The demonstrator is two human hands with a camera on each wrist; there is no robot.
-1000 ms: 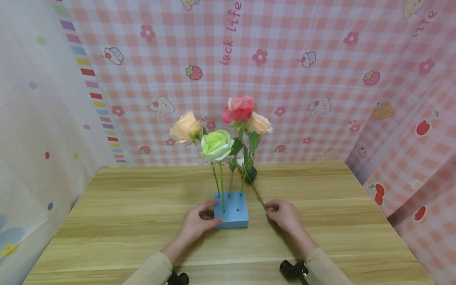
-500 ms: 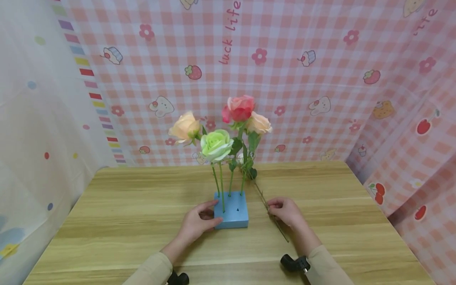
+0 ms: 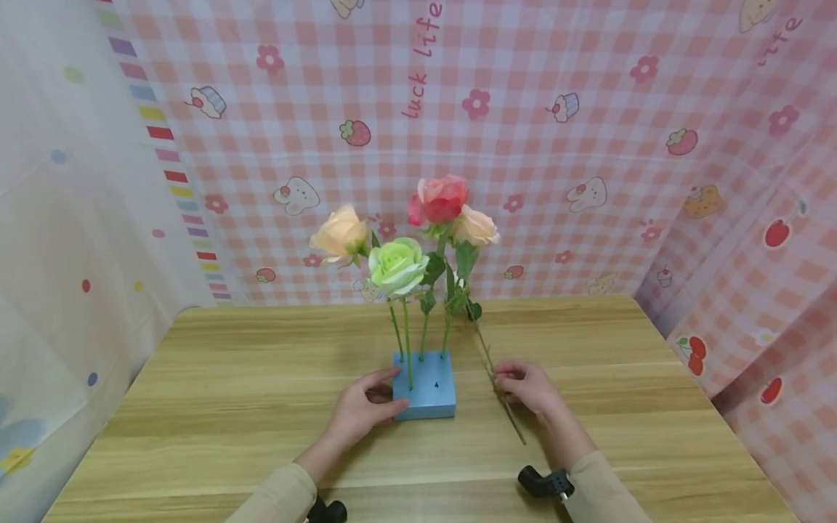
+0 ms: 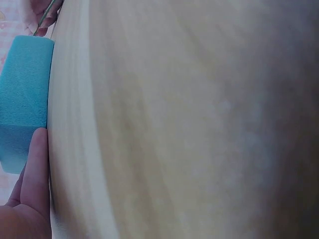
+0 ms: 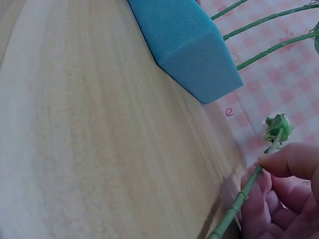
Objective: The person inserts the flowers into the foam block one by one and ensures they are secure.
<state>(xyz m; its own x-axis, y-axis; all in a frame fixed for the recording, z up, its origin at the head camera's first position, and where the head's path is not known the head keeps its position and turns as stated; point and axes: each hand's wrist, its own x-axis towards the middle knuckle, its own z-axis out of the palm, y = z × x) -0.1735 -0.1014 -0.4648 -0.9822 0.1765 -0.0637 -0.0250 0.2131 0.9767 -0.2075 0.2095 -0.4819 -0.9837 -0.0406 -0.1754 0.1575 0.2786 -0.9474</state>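
Observation:
In the head view a blue foam block (image 3: 428, 403) sits on the table, with a green rose (image 3: 397, 267), a pink rose (image 3: 439, 197) and two peach roses, one peach rose (image 3: 341, 234) on the left, standing in it. My left hand (image 3: 358, 410) holds the block's left side between thumb and fingers. Right of the block, my right hand (image 3: 527, 388) pinches the stem of another rose (image 3: 514, 421) between thumb and fingers. That stem slants, its lower end toward me. Its pale head (image 5: 277, 127) shows in the right wrist view; the upright flowers mostly hide it in the head view.
A small dark hole (image 3: 436, 385) shows in the block's top, near its right side. The wooden table (image 3: 261, 378) ends at a pink checked cloth (image 3: 556, 160) behind. Black camera mounts, one mount (image 3: 546, 481) at the right, sit by both wrists.
My right hand has moved slightly right with the rose, and the stem's lower end has come into view beside the wrist. My left hand and the block have stayed still.

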